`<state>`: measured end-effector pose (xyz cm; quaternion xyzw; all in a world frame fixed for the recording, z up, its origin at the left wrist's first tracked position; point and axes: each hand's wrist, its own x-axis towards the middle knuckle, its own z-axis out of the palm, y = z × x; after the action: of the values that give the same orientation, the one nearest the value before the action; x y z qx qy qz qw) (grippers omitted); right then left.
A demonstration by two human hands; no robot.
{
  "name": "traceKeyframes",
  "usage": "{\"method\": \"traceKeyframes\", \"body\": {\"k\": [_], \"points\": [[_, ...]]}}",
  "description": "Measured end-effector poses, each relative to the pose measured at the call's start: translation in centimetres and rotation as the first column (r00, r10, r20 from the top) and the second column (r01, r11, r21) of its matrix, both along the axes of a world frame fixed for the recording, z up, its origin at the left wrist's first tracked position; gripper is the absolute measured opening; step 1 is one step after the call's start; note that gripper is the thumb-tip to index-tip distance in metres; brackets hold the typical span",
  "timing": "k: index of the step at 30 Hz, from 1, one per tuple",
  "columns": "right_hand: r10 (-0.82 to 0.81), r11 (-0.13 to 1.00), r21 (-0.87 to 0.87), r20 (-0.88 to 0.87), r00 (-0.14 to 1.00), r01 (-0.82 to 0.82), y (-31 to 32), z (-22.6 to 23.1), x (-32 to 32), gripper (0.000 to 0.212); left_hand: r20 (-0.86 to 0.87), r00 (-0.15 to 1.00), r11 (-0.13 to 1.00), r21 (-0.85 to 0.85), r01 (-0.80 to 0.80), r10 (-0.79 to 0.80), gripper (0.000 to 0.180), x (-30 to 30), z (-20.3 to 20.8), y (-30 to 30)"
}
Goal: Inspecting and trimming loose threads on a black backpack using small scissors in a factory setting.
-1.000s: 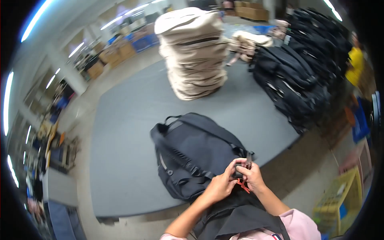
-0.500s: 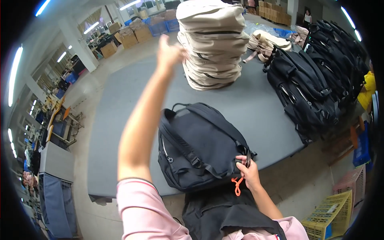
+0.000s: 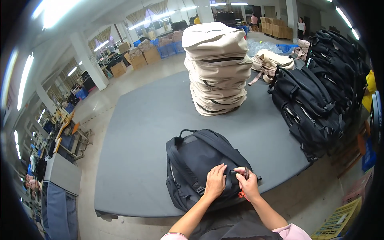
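Note:
A black backpack [image 3: 204, 160] lies on the grey-topped table in front of me, straps facing up and its top loop pointing away. My left hand [image 3: 216, 182] rests on the bag's lower panel, fingers stretched out and holding nothing. Close beside it, my right hand [image 3: 247, 185] is closed around small dark snips [image 3: 247, 173] at the bag's lower right corner. An orange cord [image 3: 241, 194] hangs from the snips. The right fingertips are at a strap end, but whether they pinch it I cannot tell.
Beyond the bag stands a tall stack of cream backpacks [image 3: 216, 68]. More black backpacks [image 3: 308, 100] are piled along the table's right side, near a loose cream bag [image 3: 274, 60]. A yellow crate [image 3: 338, 220] sits on the floor at right. The grey table [image 3: 136, 160] extends left.
My left hand has come down from beside the cream stack onto the black backpack. My right hand stays at the bag's lower right corner with the snips. The view has tilted up.

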<state>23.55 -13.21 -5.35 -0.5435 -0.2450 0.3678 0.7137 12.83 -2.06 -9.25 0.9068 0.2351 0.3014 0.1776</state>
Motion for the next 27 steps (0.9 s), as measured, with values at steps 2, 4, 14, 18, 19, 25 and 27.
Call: {"method": "traceKeyframes", "body": {"k": [2, 4, 14, 18, 19, 25, 27], "points": [[0.01, 1.0, -0.002, 0.015, 1.0, -0.01, 1.1, -1.2, 0.4, 0.016, -0.001, 1.0, 1.0, -0.016, 0.011, -0.011, 0.045, -0.1, -0.4, 0.1], [0.07, 0.992, -0.109, 0.07, 0.995, -0.062, 1.3, -1.9, 0.9, 0.016, 0.0, 1.0, 1.0, -0.02, 0.011, -0.011, 0.043, 0.0, -0.8, 0.3], [0.074, 0.993, -0.094, 0.044, 0.996, -0.07, 1.0, -2.0, 1.1, 0.017, 0.002, 1.0, 0.999, -0.042, -0.002, 0.002, 0.035, 0.1, -0.8, 0.2], [0.087, 0.993, -0.08, 0.035, 0.996, -0.084, 0.8, -2.1, 1.2, 0.018, 0.027, 1.0, 0.999, -0.039, -0.006, 0.007, 0.032, 0.1, -0.6, 0.0], [0.084, 0.993, -0.089, 0.056, 0.995, -0.079, 0.9, -2.0, 1.2, 0.02, 0.025, 1.0, 0.999, -0.041, -0.008, 0.009, 0.032, 0.2, -0.5, 0.2], [0.072, 0.993, -0.095, 0.07, 0.995, -0.065, 1.2, -2.3, 1.4, 0.022, 0.046, 0.998, 0.996, -0.081, -0.03, 0.034, 0.025, 0.4, -1.1, 1.1], [0.06, 0.995, -0.084, 0.069, 0.996, -0.054, 1.0, -2.4, 1.3, 0.021, 0.041, 0.999, 0.997, -0.073, -0.028, 0.031, 0.025, 0.3, -1.1, 0.9]]}}
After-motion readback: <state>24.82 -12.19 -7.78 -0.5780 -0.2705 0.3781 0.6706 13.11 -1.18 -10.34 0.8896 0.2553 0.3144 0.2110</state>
